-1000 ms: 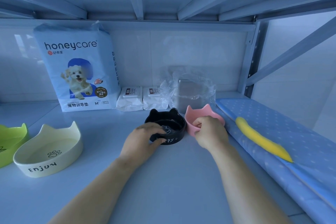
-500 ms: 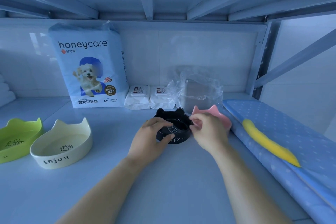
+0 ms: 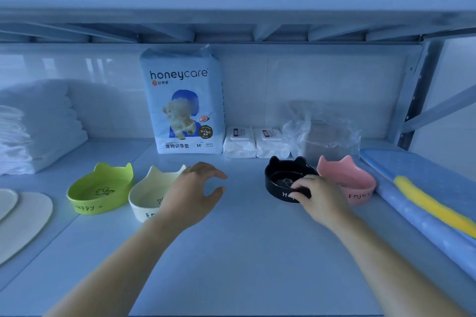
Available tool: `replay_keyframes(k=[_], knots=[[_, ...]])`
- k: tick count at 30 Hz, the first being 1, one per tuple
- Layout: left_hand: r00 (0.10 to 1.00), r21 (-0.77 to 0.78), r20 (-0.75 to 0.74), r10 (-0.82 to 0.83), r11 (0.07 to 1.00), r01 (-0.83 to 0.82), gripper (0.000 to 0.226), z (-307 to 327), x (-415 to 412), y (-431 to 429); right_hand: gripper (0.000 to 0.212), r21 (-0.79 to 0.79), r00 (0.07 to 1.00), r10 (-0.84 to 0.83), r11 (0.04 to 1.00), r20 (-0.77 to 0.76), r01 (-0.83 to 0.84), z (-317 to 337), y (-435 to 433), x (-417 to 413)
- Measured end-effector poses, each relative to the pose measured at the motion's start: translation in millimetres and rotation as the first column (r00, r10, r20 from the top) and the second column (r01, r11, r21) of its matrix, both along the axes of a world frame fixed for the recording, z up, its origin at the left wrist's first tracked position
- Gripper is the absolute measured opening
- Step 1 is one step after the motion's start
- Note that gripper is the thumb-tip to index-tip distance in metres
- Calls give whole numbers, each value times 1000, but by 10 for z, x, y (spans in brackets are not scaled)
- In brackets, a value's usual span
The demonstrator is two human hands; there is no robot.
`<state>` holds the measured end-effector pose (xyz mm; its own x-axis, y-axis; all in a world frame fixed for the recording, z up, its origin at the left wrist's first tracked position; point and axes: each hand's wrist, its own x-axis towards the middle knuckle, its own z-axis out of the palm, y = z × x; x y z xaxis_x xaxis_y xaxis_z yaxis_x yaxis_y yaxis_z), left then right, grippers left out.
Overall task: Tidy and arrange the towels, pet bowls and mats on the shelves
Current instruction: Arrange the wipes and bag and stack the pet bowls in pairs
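Four cat-eared pet bowls stand on the shelf. The black bowl (image 3: 283, 175) sits right of centre, touching the pink bowl (image 3: 350, 177) on its right. My right hand (image 3: 316, 195) grips the black bowl's near rim. My left hand (image 3: 193, 188) hovers open, fingers curved, in front of the cream bowl (image 3: 146, 193), hiding part of it. The green bowl (image 3: 100, 188) stands left of the cream one. A stack of folded white towels (image 3: 38, 123) rests at the far left. A blue dotted mat (image 3: 425, 188) with a yellow strip lies along the right side.
A honeycare pad pack (image 3: 184, 100) stands at the back wall, with two white wipe packs (image 3: 255, 140) and a clear plastic bag (image 3: 324, 134) beside it. Pale flat mats (image 3: 23, 216) lie at the left edge. A metal upright (image 3: 412, 100) rises at the back right.
My left hand let go of the black bowl and moved left to the cream bowl. My right hand shifted from the pink bowl to the black bowl's rim. The view panned left.
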<state>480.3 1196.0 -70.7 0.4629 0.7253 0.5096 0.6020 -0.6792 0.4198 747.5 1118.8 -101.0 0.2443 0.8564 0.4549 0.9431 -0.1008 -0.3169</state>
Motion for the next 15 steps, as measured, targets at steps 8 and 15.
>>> replay_keyframes(k=[8, 15], knots=[[1000, 2, 11, 9, 1000, -9, 20, 40, -834, 289, 23, 61, 980, 181, 983, -81, -176, 266, 166, -716], [993, 6, -106, 46, 999, -45, 23, 67, -1543, 589, 20, 40, 887, 424, 905, -186, -424, 267, 604, -2032]])
